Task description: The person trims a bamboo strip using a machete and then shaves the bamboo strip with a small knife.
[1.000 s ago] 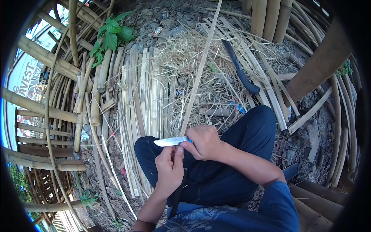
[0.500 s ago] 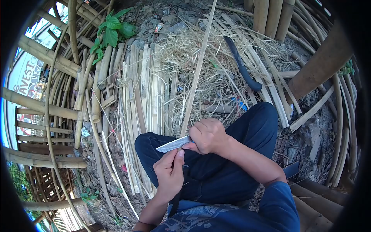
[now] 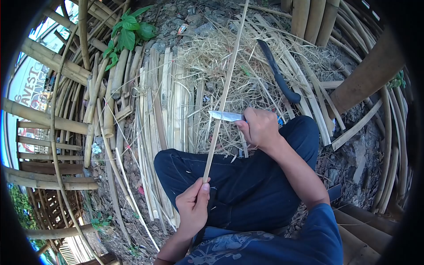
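Thumb and fingers of the left hand (image 3: 193, 204) are pinched together on the near end of a long, thin bamboo strip (image 3: 227, 84), which runs away from that grip, up and slightly to the right. Well beyond the pinch, the right hand (image 3: 263, 128) is curled tight around a knife (image 3: 232, 116), its handle mostly hidden in the fist; the blade points left out of the fist and crosses the strip, though I can't tell whether its edge is biting. Dark trousers (image 3: 238, 183) lie below both hands. Past the knife spread pale shavings (image 3: 212, 57), with a black-handled machete (image 3: 282, 84) beyond the right fist, and split bamboo (image 3: 176, 106) lined up to the left of the blade.
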`<action>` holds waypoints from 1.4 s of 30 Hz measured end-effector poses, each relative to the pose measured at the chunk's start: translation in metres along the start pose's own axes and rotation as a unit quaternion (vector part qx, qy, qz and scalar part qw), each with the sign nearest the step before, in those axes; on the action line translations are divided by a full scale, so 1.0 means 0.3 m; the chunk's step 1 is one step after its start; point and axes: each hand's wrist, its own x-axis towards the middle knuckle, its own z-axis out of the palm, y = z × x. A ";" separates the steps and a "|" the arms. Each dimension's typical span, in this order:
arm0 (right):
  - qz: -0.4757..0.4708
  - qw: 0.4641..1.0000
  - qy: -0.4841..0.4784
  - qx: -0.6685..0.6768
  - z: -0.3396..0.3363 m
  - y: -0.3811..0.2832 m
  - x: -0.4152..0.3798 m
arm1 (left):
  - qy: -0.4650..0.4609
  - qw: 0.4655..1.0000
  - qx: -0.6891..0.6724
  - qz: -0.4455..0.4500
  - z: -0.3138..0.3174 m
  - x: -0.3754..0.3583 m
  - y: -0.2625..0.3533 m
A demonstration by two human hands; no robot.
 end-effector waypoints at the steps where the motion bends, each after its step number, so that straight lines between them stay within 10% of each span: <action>1: -0.001 1.000 -0.002 -0.002 0.005 -0.014 -0.007 | -0.004 1.000 -0.014 -0.022 0.001 -0.012 0.000; 14: 0.017 0.999 -0.035 0.018 0.013 -0.075 -0.005 | 0.003 0.991 0.112 0.077 -0.018 -0.038 -0.037; 36: -0.048 0.996 -0.049 -0.062 0.055 0.099 0.089 | 0.002 0.993 0.115 -0.017 -0.188 -0.205 -0.019; 39: 0.207 0.976 -0.024 -0.065 0.029 0.184 0.150 | -0.005 0.992 0.120 -0.034 -0.220 -0.288 -0.027; 42: 0.195 0.979 -0.040 -0.046 0.010 0.195 0.184 | -0.011 0.992 0.113 -0.053 -0.237 -0.335 -0.006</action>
